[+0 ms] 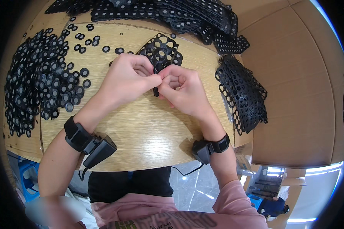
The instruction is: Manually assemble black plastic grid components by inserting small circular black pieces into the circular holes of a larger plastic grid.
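Note:
A floppy black sheet (162,47) full of round holes hangs between my two hands over the middle of the table. My left hand (127,76) is closed, its thumb and fingertips pinching the sheet's near edge. Close against it, my right hand (185,88) pinches the same edge, fingers curled. A narrow dark end of the sheet sticks out below the fingertips. What exactly lies between the fingertips is hidden. Loose black rings with grey centres (106,49) lie scattered just beyond my left hand.
A large heap of black rings with grey centres (46,76) covers the table's left side. Stacked sheets with filled holes (172,15) lie along the far edge. Holed black sheets (244,95) are piled at right, beside a tall cardboard wall (294,84).

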{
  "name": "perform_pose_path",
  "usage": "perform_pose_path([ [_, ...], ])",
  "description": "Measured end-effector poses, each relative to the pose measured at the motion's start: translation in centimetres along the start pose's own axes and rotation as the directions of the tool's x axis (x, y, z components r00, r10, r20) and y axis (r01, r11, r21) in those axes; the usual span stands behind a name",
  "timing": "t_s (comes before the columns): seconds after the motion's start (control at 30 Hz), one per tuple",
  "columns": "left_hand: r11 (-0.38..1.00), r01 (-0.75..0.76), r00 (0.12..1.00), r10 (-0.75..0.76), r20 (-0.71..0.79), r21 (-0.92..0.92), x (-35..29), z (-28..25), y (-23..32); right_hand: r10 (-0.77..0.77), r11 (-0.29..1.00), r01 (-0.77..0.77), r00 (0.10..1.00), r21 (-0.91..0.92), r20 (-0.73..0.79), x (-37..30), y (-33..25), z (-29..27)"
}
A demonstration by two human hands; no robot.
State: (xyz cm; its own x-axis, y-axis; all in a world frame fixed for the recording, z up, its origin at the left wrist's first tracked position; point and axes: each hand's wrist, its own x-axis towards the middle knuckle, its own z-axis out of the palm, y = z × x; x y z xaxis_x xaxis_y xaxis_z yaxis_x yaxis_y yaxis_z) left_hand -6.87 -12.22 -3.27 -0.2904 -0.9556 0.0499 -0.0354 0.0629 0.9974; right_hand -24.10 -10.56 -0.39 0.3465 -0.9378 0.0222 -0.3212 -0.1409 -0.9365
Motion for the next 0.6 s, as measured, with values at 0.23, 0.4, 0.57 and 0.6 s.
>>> perform_pose_path([
  [0.23, 0.999, -0.021, 1.0, 0.021, 0.005, 0.03, 0.0, -0.2, 0.1, 0.007, 0.999, -0.007, 1.0, -0.032, -0.009, 0.1, 0.0, -0.1],
  [0.4, 0.998, -0.043, 0.999, 0.041, -0.036, -0.05, 0.1, -0.3, 0.3, 0.073, 0.997, -0.072, 0.996, 0.033, -0.049, 0.0, -0.7, -0.7],
  [0.57, 0.998, -0.066, 0.993, 0.064, -0.094, -0.013, 0.5, -1.5, 0.9, 0.143, 0.978, -0.132, 0.988, 0.165, -0.062, 0.4, -1.2, -2.4],
  [0.6, 0.998, -0.066, 0.994, 0.065, -0.093, -0.012, 0.6, -1.6, 1.1, 0.123, 0.976, -0.11, 0.991, 0.189, -0.059, 0.4, -1.0, -2.5],
])
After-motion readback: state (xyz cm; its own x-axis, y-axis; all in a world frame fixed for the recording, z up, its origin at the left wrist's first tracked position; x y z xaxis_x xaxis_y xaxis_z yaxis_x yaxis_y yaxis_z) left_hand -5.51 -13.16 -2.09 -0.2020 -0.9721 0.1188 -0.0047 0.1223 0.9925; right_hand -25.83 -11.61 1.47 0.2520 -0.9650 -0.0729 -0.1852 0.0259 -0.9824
